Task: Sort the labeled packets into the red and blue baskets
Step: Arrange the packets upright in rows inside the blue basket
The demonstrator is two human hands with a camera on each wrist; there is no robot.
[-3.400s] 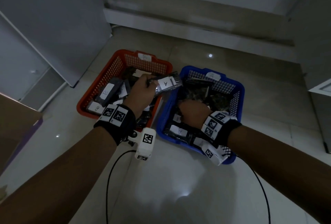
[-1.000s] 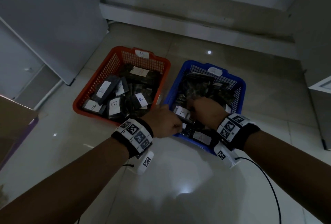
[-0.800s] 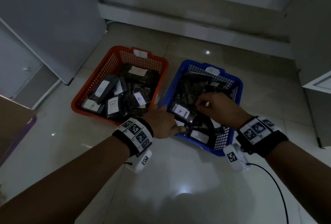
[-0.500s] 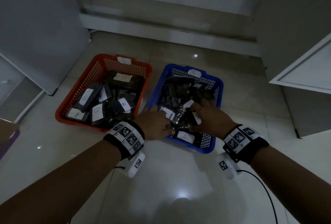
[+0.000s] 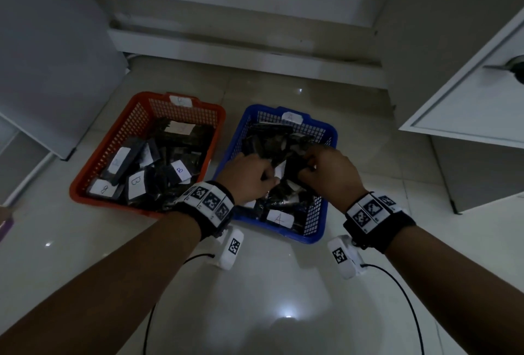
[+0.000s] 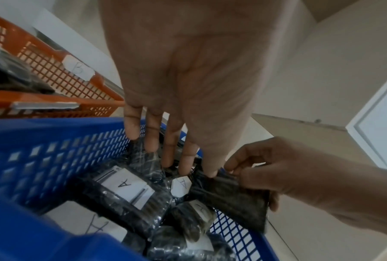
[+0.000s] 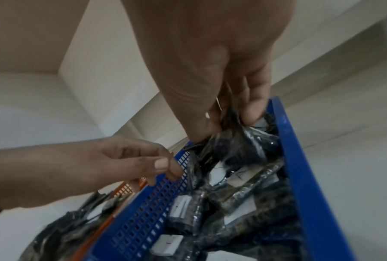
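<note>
Rummaging blue mesh plastic basket (image 5: 319, 214): right hand (image 5: 330, 174) grip clamped on dark plastic-wrapped packet (image 6: 230, 197); left hand (image 5: 246, 177) fingers straight, apart, touching pile. Check label pre-lift; B to red mesh plastic basket (image 5: 119, 139).

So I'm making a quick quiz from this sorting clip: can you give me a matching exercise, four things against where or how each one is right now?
Things:
1. red basket
2. blue basket
3. left hand
4. right hand

States:
a. tag on its far rim reads A
b. pinches a dark packet over the blue basket
c. fingers straight, reaching down onto the packets
d. holds packets labelled B

Pairs: 1-d, 2-a, 3-c, 4-b
</note>
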